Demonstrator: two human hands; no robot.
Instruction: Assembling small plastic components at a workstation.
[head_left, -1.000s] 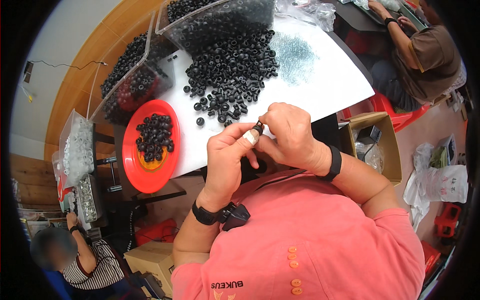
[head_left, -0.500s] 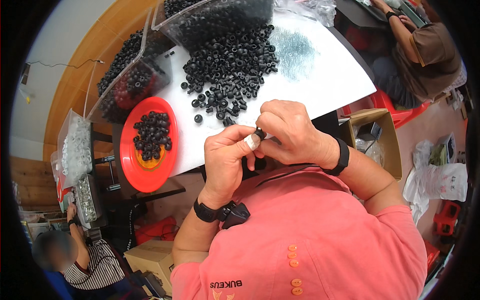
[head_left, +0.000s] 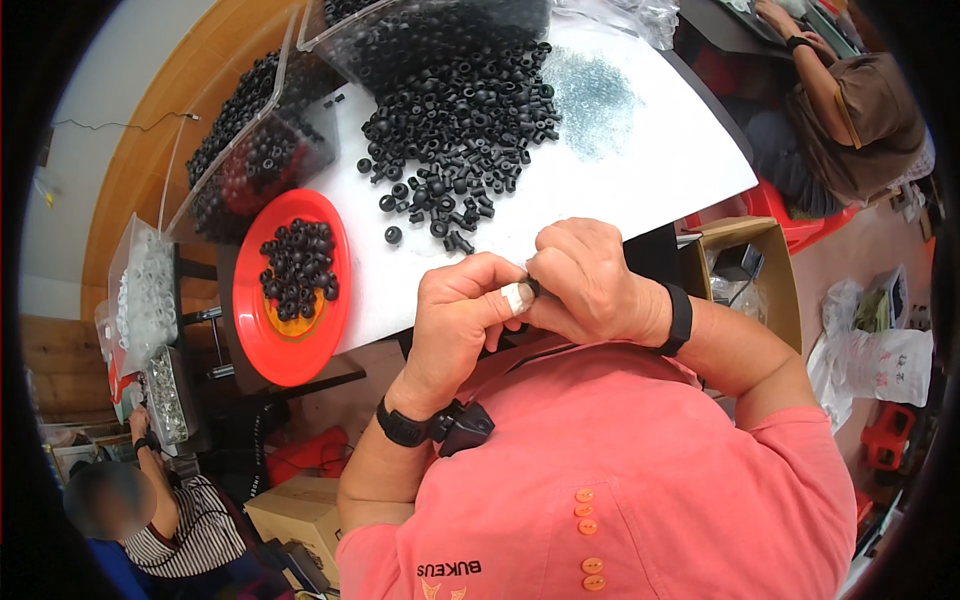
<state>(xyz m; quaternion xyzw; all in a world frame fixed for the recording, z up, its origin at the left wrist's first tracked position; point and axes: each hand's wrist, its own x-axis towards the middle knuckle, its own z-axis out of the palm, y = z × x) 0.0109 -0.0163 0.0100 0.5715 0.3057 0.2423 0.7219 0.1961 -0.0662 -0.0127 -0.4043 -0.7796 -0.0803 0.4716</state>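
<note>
My left hand (head_left: 455, 310) and my right hand (head_left: 590, 285) meet at the table's near edge, fingers pinched together. Between their fingertips is a small black part (head_left: 532, 286), mostly covered, so its exact shape is hidden. White tape (head_left: 516, 298) wraps my left thumb. Just beyond my hands lies a big heap of small black parts (head_left: 450, 130), some ball-shaped and some like short stems with a collar. To the left, a red oval plate (head_left: 285, 365) holds a pile of round-headed black parts (head_left: 298, 265).
Clear plastic bins (head_left: 255, 150) full of black parts stand at the far left and back of the white tabletop (head_left: 680, 150). White rings fill another bin (head_left: 150, 285). An open cardboard box (head_left: 780, 300) is at my right. Two people sit nearby, one at each side.
My right hand has dipped slightly and its fingers have closed further over the black part, which shows less now. The left hand has barely moved.
</note>
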